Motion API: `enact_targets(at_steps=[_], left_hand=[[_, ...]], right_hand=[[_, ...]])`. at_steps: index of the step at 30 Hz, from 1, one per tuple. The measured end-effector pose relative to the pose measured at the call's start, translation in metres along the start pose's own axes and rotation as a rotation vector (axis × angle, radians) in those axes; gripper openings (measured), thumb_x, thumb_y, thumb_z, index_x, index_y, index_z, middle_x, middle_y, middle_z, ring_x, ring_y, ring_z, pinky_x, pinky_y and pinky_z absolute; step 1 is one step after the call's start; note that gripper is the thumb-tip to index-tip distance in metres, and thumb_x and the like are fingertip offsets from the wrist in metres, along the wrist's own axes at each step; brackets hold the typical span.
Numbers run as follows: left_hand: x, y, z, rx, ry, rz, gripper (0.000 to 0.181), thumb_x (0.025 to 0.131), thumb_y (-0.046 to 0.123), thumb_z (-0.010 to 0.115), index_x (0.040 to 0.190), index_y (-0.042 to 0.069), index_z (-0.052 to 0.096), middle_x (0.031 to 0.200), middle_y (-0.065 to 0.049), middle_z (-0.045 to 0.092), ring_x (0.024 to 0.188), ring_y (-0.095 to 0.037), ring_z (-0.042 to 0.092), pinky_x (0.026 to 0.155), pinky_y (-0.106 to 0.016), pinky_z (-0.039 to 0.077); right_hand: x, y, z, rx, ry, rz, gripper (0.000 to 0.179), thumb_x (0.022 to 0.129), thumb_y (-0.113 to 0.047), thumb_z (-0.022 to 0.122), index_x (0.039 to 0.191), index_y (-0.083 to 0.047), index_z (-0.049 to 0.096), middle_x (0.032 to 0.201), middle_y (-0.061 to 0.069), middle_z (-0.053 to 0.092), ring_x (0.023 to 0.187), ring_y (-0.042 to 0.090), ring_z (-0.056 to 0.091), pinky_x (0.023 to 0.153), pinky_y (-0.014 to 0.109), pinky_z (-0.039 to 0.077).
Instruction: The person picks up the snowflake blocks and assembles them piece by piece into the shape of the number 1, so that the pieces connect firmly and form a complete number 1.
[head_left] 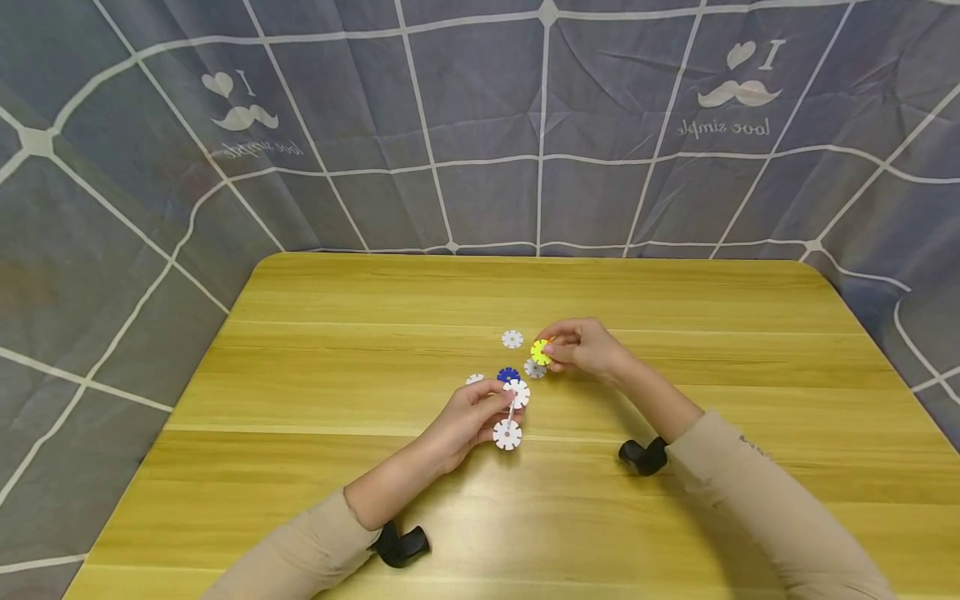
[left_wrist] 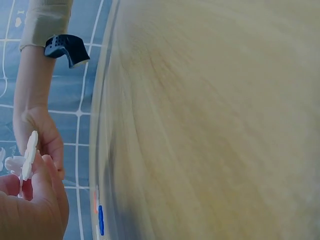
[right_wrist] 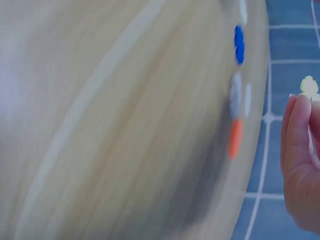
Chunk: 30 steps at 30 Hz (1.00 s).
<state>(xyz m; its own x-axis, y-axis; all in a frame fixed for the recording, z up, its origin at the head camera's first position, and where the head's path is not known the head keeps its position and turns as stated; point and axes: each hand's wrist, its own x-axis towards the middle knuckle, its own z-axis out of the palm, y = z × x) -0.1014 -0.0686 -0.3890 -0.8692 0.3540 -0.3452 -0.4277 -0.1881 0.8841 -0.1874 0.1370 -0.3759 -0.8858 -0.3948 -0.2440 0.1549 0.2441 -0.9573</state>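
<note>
Pinching a linked group of white notched discs (head_left: 502, 437) between thumb and fingers, the left hand (head_left: 467, 421) is hovering above the desk (head_left: 360, 308); two of these discs are facing the head camera, with a narrow white part running between them. The right hand (head_left: 588, 346) is pinching a yellow notched disc (head_left: 537, 353) by its right side, just beyond the white group and apart from it. Below the yellow one, a grey notched disc (head_left: 537, 372) is lying on the desk, and in the right wrist view an orange disc (right_wrist: 235, 139) is lying just beside it. A blue notched disc (head_left: 502, 374) is showing just past the left hand. One loose white disc (head_left: 507, 339) is resting farther back, while a grey-blue curtain (head_left: 480, 100) is hanging behind the desk.
</note>
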Motion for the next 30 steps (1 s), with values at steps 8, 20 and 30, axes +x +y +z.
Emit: enact_targets(at_steps=[8,20,30], left_hand=[[0.000,0.000,0.000,-0.004,-0.005,0.007,0.009,0.095,0.008,0.051,0.097,0.002,0.056,0.082,-0.004,0.065,0.075,-0.011,0.064,0.066,-0.022,0.054],[0.000,-0.002,-0.001,-0.003,-0.023,0.009,0.010,0.096,0.009,0.051,0.096,0.001,0.056,0.082,-0.004,0.065,0.075,-0.012,0.064,0.065,-0.022,0.054],[-0.002,-0.004,-0.001,0.006,-0.028,0.020,0.010,0.095,0.005,0.049,0.088,0.002,0.055,0.081,-0.003,0.064,0.074,-0.010,0.064,0.066,-0.021,0.054]], right_hand=[[-0.011,-0.008,0.016,0.053,-0.137,-0.082,0.024,0.090,0.009,0.052,0.112,0.018,0.050,0.079,0.006,0.061,0.067,0.012,0.061,0.069,0.026,0.055],[-0.016,-0.009,0.024,0.083,-0.178,-0.095,0.026,0.090,0.008,0.051,0.112,0.022,0.046,0.082,0.007,0.060,0.069,0.011,0.059,0.070,0.024,0.054],[-0.021,-0.011,0.030,0.118,-0.178,-0.085,0.028,0.090,0.003,0.056,0.113,0.019,0.053,0.096,0.014,0.067,0.078,0.010,0.063,0.079,0.032,0.054]])
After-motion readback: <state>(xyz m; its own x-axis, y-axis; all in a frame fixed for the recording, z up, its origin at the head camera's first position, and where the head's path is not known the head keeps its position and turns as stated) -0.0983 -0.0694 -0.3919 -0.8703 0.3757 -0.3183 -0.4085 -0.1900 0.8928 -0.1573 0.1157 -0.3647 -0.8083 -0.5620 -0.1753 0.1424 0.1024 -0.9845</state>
